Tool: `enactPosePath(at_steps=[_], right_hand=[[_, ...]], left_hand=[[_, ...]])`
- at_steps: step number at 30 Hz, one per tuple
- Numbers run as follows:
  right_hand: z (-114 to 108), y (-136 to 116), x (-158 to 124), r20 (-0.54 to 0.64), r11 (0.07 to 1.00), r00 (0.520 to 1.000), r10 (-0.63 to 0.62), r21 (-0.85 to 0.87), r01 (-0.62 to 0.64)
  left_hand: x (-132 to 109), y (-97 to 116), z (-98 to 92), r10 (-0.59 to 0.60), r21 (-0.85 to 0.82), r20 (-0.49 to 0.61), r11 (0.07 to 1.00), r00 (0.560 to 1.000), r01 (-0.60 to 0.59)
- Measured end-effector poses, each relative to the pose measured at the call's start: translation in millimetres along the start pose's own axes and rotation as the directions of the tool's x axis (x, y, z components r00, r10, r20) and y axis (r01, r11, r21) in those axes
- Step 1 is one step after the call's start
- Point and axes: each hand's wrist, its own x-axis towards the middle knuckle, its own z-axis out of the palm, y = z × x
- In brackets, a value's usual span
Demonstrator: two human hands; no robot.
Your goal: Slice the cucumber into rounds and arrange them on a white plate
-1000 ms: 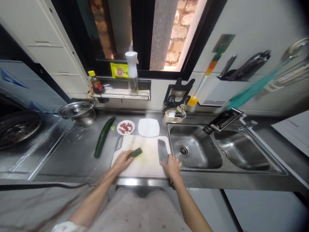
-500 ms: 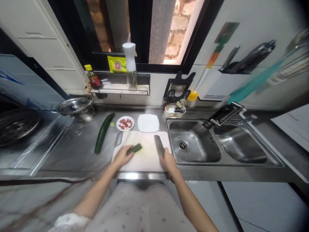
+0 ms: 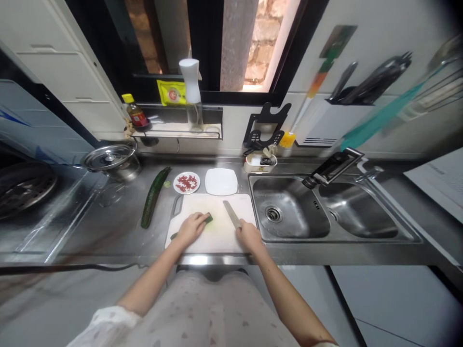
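Left hand [image 3: 191, 228]: fingers curled over a cucumber piece [image 3: 209, 218], gripping it against the cutting board [image 3: 224, 243]; its dark green end shows just past the fingertips, the rest covered. A second bit of green [image 3: 174, 236] shows on the board beside the left wrist; cannot tell whether it belongs to the same piece. Right hand [image 3: 249, 236]: fingers closed around the handle of a knife [image 3: 231, 214], blade angled away from the body and leftward, over the right half of the board, apart from the cucumber piece; contact between blade and board cannot be told. Board lies at the near edge of the counter [image 3: 108, 236], left of the double sink [image 3: 289, 226]. Behind the board: a round plate [image 3: 175, 184] bearing small red pieces [image 3: 186, 182], and to its right a squarish white plate [image 3: 221, 181]. Left of the board: a long cucumber [image 3: 154, 200], with a small pale green bit [image 3: 167, 184] near its far end. Lidded pot [image 3: 126, 169] farther left, toward the wall.
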Motion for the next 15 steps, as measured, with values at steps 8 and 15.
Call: enactPosePath(at_steps=[8,15], right_hand=[[9.8,-18.7,-11.5,-0.023,0.983,0.984,-0.178,0.044,0.179],[5.4,-34.6,-18.5,-0.018,0.971,0.971,-0.237,-0.021,0.237]], left_hand=[[3.6,-12.9,4.1,0.047,-0.022,0.007,0.999,0.999,-0.047],[3.7,-14.6,0.5,0.092,-0.092,0.038,0.992,0.995,-0.088]])
